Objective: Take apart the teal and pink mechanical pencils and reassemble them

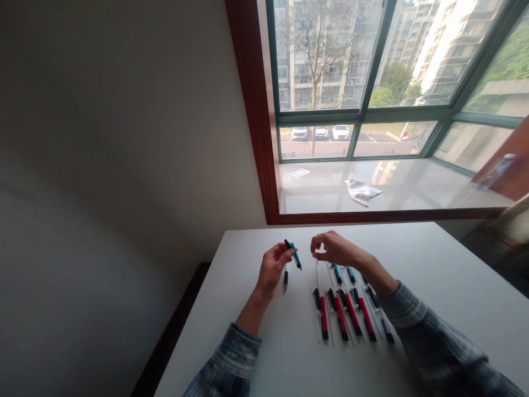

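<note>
My left hand [273,270] pinches a teal-and-black click pen [295,256], raised over the table and tilted. Below that hand lies a small black pen part [285,280] with a pale upper end. My right hand [334,248] is curled, thumb and index fingertips close together at the upper end of a thin white refill [317,272]; whether it grips it is too small to tell. Beneath the right wrist are teal pen barrels [338,273], partly hidden. Nearer to me, red-and-black pen parts [350,314] lie in a row, with thin white refills between them.
Everything lies on a white table [231,253] against the wall. Behind it, a window sill [322,198] holds a crumpled white cloth or tissue [362,192] and a flat white paper [299,173]. Something beige [512,231] is at the right edge.
</note>
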`<state>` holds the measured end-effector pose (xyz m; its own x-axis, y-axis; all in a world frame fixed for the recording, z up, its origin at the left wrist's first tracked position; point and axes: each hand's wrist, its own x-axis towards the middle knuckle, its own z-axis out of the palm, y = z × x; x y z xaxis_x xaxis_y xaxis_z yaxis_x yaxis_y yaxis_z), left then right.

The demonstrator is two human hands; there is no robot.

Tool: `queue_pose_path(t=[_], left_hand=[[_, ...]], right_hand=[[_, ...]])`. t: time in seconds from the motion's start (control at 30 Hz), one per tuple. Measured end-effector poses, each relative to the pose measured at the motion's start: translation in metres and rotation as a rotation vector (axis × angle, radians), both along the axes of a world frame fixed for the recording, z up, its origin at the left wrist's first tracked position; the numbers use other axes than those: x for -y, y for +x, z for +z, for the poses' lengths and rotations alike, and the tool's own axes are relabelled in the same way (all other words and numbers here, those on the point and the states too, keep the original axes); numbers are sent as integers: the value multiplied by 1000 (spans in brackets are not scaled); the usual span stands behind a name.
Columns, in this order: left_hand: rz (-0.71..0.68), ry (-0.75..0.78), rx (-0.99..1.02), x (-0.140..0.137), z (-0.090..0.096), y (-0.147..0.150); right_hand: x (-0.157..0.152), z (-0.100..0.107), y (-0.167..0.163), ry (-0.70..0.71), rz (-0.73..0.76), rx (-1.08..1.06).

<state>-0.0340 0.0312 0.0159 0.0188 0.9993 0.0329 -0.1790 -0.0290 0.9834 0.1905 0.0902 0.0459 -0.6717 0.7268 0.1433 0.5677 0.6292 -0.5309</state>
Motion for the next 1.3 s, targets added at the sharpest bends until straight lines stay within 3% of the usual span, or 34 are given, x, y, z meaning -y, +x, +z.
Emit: queue_pose_path(t=[0.2, 0.4, 0.63, 0.83, 1.1, 1.3], left_hand=[[1, 20, -57, 0, -3, 0], [12, 25, -99, -3, -12, 2], [24, 20, -124, -2, -13, 4], [-3, 22, -157, -2, -11, 5], [-49, 44, -194, -4, -10, 5], [-84, 62, -203, -3, -8, 4]], right_hand=[[1, 9, -6, 5, -64, -369], [2, 9, -7, -9, -76, -469], [-1, 5, -6, -9, -145, -504], [7, 12, -11, -49, -46, -466], [8, 6, -18, 57, -40, -369], [12, 9, -21, 12, -31, -352]])
